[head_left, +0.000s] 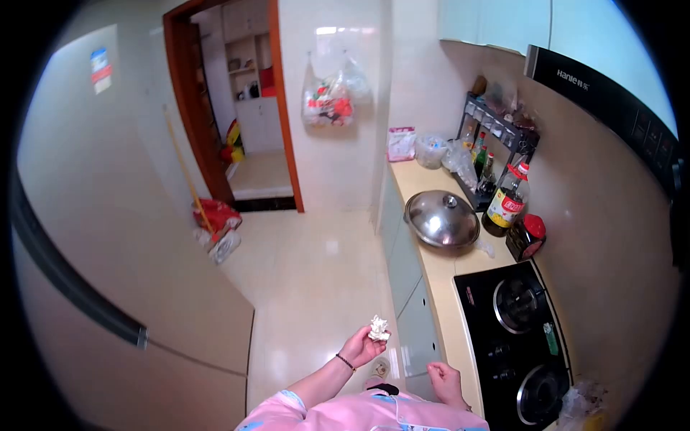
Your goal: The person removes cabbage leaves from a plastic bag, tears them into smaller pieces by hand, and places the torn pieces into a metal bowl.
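Observation:
A small crumpled white thing point(379, 329), like a wad of paper or cloth, is held in the fingers of my left hand point(361, 347), above the floor left of the counter. A dark beaded bracelet circles that wrist. My right hand point(445, 381) is curled near the counter's front edge, left of the stove; whether its fingers hold anything is hidden.
On the counter point(438, 269) stand a lidded metal pan point(442, 219), a large sauce bottle point(505, 205), a red-lidded jar point(527, 237) and a bottle rack point(496, 118). A black gas stove point(503, 345) lies nearer. A fridge point(136, 237) stands left; bags point(328, 100) hang by the doorway.

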`<state>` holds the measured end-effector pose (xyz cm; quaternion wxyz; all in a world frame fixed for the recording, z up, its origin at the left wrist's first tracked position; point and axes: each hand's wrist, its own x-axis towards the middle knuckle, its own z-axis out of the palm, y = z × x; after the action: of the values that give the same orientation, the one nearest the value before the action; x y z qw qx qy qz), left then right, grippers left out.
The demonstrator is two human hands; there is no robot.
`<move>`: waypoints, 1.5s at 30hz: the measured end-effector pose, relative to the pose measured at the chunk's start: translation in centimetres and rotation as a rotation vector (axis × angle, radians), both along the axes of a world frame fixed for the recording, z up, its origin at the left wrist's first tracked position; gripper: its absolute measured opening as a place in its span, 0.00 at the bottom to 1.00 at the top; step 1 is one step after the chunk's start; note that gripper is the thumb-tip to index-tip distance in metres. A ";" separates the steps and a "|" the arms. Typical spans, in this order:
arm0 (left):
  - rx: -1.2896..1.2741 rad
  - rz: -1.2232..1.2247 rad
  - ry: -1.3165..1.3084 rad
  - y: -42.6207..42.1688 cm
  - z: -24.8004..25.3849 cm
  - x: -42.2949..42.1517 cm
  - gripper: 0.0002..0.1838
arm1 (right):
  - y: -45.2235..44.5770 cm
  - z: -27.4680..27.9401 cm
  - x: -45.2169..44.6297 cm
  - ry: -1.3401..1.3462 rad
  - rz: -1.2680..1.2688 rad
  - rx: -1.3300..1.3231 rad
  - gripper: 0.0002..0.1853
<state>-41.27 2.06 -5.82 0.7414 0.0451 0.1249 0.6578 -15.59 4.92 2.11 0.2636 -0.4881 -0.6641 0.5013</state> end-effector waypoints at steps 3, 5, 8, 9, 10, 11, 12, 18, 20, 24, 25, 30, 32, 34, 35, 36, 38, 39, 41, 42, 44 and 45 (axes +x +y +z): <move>0.019 0.020 0.050 5.5 0.1 -3.8 0.18 | 5.0 -2.8 -1.4 0.052 -0.062 -0.035 0.07; 0.005 0.031 0.091 9.7 1.3 -6.5 0.17 | 8.8 -4.1 -2.1 0.068 -0.128 0.009 0.07; -0.016 0.075 0.143 15.6 4.0 -11.0 0.17 | 14.1 -5.1 -4.6 0.140 -0.241 0.051 0.07; -0.027 0.047 0.160 17.7 4.4 -12.5 0.17 | 15.3 -4.1 -5.4 0.163 -0.266 0.067 0.07; -0.061 0.086 0.198 19.9 4.6 -13.9 0.16 | 16.3 -2.5 -5.6 0.087 -0.226 0.111 0.07; -0.090 0.126 0.233 22.1 4.8 -15.2 0.15 | 17.0 -2.1 -6.1 0.090 -0.256 0.102 0.07; -0.162 0.142 0.255 24.3 5.3 -16.3 0.15 | 17.9 -1.9 -6.5 0.092 -0.290 0.118 0.07; -0.241 -0.030 0.338 40.7 5.1 -22.9 0.16 | 21.3 -6.3 -7.3 0.022 -0.587 0.280 0.05; -0.282 -0.082 0.364 47.0 5.0 -24.6 0.16 | 20.8 -5.3 -8.9 -0.033 -0.739 0.270 0.05; -0.275 -0.136 0.420 62.1 6.9 -27.5 0.15 | 20.0 -6.7 -13.8 -0.116 -1.011 0.232 0.06; -0.210 -0.129 0.475 65.6 7.8 -27.9 0.15 | 19.6 -7.0 -15.4 -0.100 -1.082 0.194 0.07; -0.047 -0.006 0.526 79.7 13.2 -28.5 0.19 | 18.5 -4.7 -22.4 -0.108 -1.187 0.057 0.07; -0.243 0.168 0.696 80.1 15.4 -26.9 0.25 | 17.6 -4.4 -24.1 -0.117 -1.256 0.062 0.07; -0.199 0.187 0.700 78.9 14.3 -25.5 0.27 | 16.4 -4.5 -25.1 -0.136 -1.311 0.075 0.06; -0.074 0.098 0.690 77.6 13.0 -24.7 0.24 | 15.7 -4.9 -25.4 -0.085 -1.343 0.001 0.06; 0.052 -0.002 0.682 75.8 11.7 -23.8 0.21 | 14.8 -5.3 -26.1 -0.027 -1.385 -0.081 0.06; 0.055 -0.230 0.675 69.3 11.0 -21.4 0.14 | 13.5 -4.2 -27.2 -0.149 -1.407 -0.059 0.07; 0.120 -0.371 0.642 66.7 9.2 -20.6 0.11 | 12.9 -3.4 -27.4 -0.268 -1.382 -0.029 0.08; 0.194 -0.513 0.687 60.6 7.9 -17.9 0.08 | 11.4 -2.3 -27.5 -0.334 -1.394 0.033 0.09; 0.206 -0.506 0.767 56.5 8.5 -16.2 0.08 | 10.6 -1.3 -27.5 -0.334 -1.441 0.017 0.09; 0.283 -0.637 0.862 50.5 8.4 -13.7 0.08 | 8.2 -1.3 -27.3 -0.324 -1.525 0.034 0.09; 0.331 -0.718 0.856 48.0 7.6 -12.2 0.09 | 6.5 -2.1 -26.7 -0.313 -1.553 0.069 0.09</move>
<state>-53.47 50.09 1.82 0.7844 0.4619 0.2858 0.2994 -42.29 11.39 -0.02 0.4563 -0.8683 -0.1781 0.0787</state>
